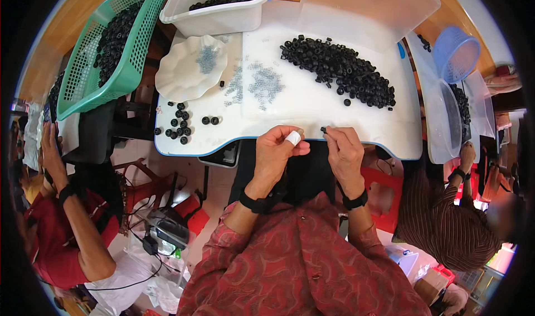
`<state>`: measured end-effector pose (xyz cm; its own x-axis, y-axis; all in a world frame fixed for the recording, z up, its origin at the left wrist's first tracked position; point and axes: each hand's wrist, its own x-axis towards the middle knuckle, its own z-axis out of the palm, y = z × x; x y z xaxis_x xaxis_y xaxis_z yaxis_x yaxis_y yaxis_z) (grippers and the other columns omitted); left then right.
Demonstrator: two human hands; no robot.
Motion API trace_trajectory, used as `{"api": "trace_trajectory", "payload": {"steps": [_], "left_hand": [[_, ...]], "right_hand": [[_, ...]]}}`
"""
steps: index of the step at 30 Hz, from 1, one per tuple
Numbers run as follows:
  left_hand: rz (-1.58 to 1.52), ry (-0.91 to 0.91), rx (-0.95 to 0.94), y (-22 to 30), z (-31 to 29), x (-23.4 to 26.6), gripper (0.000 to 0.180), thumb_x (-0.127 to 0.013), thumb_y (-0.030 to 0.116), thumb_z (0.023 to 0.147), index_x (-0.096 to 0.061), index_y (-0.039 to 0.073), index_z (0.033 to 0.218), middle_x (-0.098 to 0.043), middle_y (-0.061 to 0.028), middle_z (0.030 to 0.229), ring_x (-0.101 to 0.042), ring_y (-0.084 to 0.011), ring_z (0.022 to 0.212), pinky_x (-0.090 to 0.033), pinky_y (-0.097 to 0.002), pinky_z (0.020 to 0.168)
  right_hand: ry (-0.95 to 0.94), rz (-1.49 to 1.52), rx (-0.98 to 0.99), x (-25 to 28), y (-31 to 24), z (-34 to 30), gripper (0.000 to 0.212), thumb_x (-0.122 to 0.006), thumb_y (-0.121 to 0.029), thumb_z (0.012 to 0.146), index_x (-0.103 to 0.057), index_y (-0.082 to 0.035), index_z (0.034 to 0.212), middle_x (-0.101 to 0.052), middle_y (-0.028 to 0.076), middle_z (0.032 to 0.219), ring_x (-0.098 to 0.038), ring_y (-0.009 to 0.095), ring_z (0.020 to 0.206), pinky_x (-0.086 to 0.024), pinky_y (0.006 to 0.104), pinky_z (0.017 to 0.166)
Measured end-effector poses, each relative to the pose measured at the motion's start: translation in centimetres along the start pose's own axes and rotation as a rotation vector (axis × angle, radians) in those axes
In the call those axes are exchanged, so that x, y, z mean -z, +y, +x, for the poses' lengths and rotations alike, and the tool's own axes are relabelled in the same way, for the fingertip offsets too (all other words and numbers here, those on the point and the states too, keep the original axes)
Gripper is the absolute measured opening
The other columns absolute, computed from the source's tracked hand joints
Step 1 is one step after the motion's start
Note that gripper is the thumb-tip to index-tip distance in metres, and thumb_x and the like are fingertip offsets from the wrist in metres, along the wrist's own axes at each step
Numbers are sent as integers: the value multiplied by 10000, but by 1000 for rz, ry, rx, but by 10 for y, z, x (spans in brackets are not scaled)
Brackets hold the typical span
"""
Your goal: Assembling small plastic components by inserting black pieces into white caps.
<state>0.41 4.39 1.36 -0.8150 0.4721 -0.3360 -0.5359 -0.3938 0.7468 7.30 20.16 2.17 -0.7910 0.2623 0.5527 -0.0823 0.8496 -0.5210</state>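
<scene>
In the head view, the right hand [344, 148] pinches a small black piece [324, 130] between its thumb and finger, just by the middle of the near edge of the white desk [259, 129]. The left hand [276, 151] is next to it, with its fingers curled in. It has a white wrap [293, 138] on one finger. I cannot tell if it grips something small.

A big pile of black pieces [345, 70] lies on the right half of the desk. Tiny clear bits [265, 84] lie in the middle. By the left edge sits a wavy cream plate [173, 76] with more clear bits on it. Some loose black rings [184, 123] lie near the near left corner. A white tub [223, 20] with black pieces stands at the far left corner. Past the left edge is a green basket [125, 76], also with black pieces in it.
</scene>
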Motion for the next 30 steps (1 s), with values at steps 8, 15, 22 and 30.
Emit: {"api": "trace_trajectory", "payload": {"steps": [8,15,22,30], "left_hand": [[-20,7,8,1,-1,4,139,-591,33,913,-628,-56,1014,-653,-106,901,-677,-189,745,-599,-307,680],[-43,-7,-1,-3,-3,5,135,-587,21,910,-631,-50,1017,-655,-109,901,-678,-186,748,-601,-304,676],[-27,-22,10,-4,-1,6,125,-586,25,915,-640,-36,1010,-664,-111,898,-682,-194,763,-607,-318,691],[51,-39,22,-5,-1,5,160,-597,39,913,-631,-31,1052,-665,-101,925,-672,-164,766,-591,-288,686]], "right_hand": [[176,-73,47,21,-28,20,254,-677,124,723,-670,27,958,-609,117,879,-589,248,749,-495,315,635],[137,-124,70,11,-13,12,252,-676,103,748,-673,7,982,-595,127,886,-590,246,760,-495,316,632],[108,-73,0,2,-11,5,224,-676,78,772,-675,10,985,-588,135,915,-604,260,774,-504,327,630],[37,69,-95,-2,-31,3,205,-668,60,795,-675,10,994,-601,133,920,-618,250,754,-510,321,641]]}}
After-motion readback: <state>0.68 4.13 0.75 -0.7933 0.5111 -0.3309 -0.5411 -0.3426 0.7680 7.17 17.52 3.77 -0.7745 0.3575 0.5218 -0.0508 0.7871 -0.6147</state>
